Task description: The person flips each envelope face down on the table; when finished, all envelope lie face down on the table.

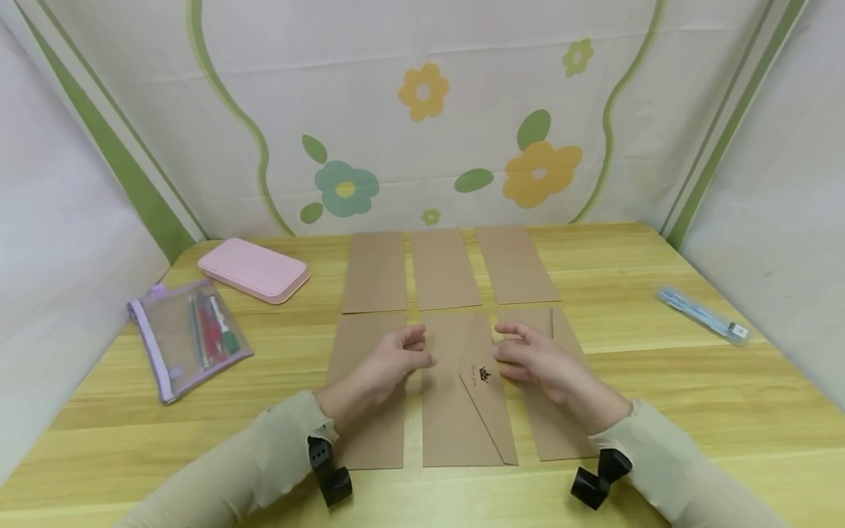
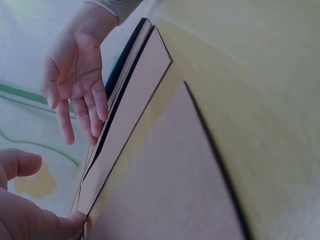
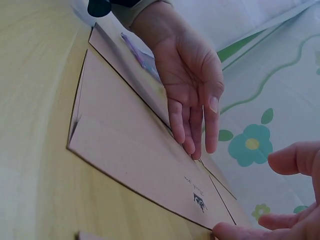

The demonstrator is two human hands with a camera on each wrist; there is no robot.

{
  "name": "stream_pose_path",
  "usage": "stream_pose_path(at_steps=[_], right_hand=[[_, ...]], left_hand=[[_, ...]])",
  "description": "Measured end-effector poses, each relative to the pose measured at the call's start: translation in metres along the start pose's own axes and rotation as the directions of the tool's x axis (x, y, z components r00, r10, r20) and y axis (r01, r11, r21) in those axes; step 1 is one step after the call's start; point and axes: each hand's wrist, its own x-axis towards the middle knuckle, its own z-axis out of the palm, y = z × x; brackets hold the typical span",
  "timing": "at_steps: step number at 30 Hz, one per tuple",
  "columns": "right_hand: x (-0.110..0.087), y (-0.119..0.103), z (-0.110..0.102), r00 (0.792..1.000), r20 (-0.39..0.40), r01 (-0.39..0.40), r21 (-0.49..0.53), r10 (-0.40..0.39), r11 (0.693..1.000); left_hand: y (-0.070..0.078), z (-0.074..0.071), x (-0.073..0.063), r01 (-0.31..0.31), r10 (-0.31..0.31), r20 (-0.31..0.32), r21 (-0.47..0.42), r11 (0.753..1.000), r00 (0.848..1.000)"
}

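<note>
Brown paper envelopes lie in two rows of three. The front middle envelope [image 1: 449, 411] has its pointed flap facing up, with a printed black crown and "Thank you". My left hand [image 1: 392, 359] is at this envelope's left edge, partly over the front left envelope [image 1: 370, 433]. At the right edge is my right hand [image 1: 544, 363], above the front right envelope [image 1: 561, 433]. Both hands have relaxed, slightly bent fingers and hold nothing. In the right wrist view, fingertips of the right hand [image 3: 290, 220] meet the edge of the printed envelope [image 3: 135, 135].
The back row has a left envelope [image 1: 375, 271], a middle one [image 1: 445, 268] and a right one [image 1: 517, 264]. On the left are a pink case [image 1: 254, 268] and a mesh pouch [image 1: 174, 345] with pens. A blue clear pack [image 1: 703, 315] lies at the right.
</note>
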Motion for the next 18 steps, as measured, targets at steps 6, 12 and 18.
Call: stream_pose_path(at_steps=[6, 12, 18], right_hand=[[0.0023, 0.0010, -0.0024, 1.000, -0.023, 0.010, 0.007, -0.010, 1.000], [0.0020, -0.0013, -0.0031, 0.999, -0.032, 0.010, -0.003, -0.010, 1.000], [0.0042, -0.0022, 0.0002, 1.000, -0.019, 0.017, 0.018, -0.017, 1.000]], left_hand=[[-0.0022, -0.0024, 0.0027, -0.010, 0.009, -0.017, -0.081, 0.997, 1.000], [-0.0008, -0.0062, 0.0018, -0.011, 0.007, -0.027, -0.181, 0.983, 1.000], [-0.0021, -0.0059, 0.0005, -0.088, 0.075, -0.086, -0.159, 0.983, 0.994]])
